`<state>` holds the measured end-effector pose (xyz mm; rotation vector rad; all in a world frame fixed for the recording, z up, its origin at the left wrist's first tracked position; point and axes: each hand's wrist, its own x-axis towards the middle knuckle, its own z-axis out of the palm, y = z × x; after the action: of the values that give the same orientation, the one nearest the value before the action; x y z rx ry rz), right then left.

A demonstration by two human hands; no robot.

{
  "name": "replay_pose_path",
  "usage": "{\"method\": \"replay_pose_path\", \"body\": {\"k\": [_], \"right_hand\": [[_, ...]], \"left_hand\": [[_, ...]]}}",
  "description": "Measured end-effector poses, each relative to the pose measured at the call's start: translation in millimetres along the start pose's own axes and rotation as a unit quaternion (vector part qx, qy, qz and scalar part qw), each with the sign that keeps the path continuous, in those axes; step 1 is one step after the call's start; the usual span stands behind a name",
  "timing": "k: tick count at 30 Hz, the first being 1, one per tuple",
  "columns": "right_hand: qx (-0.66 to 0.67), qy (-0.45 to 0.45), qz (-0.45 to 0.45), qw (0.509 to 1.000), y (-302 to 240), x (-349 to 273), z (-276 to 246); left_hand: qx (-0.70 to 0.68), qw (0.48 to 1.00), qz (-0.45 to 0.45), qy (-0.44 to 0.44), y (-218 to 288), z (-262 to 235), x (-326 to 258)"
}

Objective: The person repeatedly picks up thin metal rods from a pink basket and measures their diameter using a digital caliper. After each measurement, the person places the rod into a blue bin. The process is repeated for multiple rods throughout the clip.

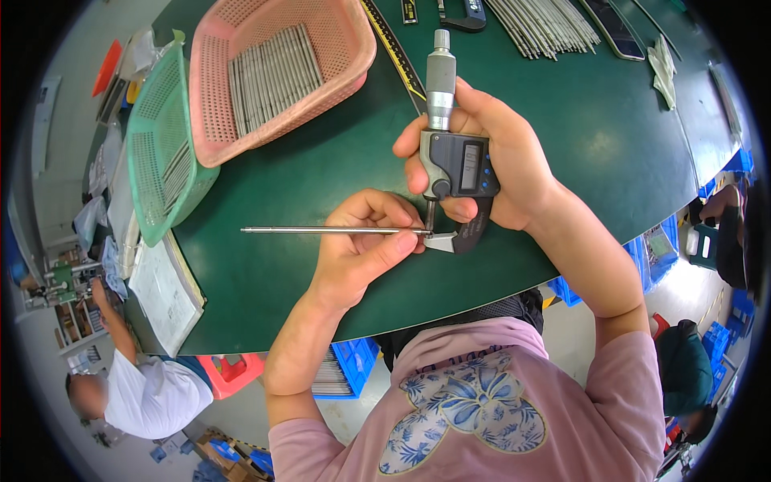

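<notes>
My left hand pinches a thin metal rod between thumb and fingers, holding it level above the green table. The rod's right end sits at the jaws of a digital micrometer, close to the spindle tip. Wrapped round the micrometer's frame is my right hand, its fingers around the body just below the grey thimble at the top. The micrometer stands nearly upright with its small display facing up. Whether both jaws touch the rod is too small to tell.
A pink basket of metal rods stands at the upper left, beside a green basket with more rods. Loose rods and a phone lie at the far right. A notebook rests at the left edge. Another person sits at left.
</notes>
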<state>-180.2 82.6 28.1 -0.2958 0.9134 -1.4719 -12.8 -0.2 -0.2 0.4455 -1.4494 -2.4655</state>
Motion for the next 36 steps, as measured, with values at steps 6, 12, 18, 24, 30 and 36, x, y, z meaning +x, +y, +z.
{"method": "replay_pose_path", "body": {"k": [6,12,18,24,30,36], "right_hand": [[0.003,-0.013,0.027,1.000,-1.5,-0.2,-0.5],[0.002,-0.028,0.022,0.999,0.0,-0.3,-2.6],[-0.027,-0.020,-0.006,0.999,0.8,1.2,-0.5],[-0.033,-0.003,-0.027,0.999,-1.1,0.8,0.6],[-0.058,-0.003,-0.056,0.997,3.8,2.1,-1.8],[-0.018,-0.004,-0.023,1.000,4.5,2.6,-0.8]], "left_hand": [[-0.011,1.000,0.005,-0.017,-1.1,-2.7,-2.1],[-0.005,1.000,0.002,-0.023,-2.5,-4.4,-0.8],[-0.001,0.999,-0.030,-0.016,1.8,-2.0,-0.9],[0.002,1.000,-0.023,0.010,1.6,1.2,0.4],[0.005,0.997,-0.029,0.075,0.4,5.2,0.0],[0.003,0.999,-0.008,0.033,-1.5,-1.0,-1.2]]}}
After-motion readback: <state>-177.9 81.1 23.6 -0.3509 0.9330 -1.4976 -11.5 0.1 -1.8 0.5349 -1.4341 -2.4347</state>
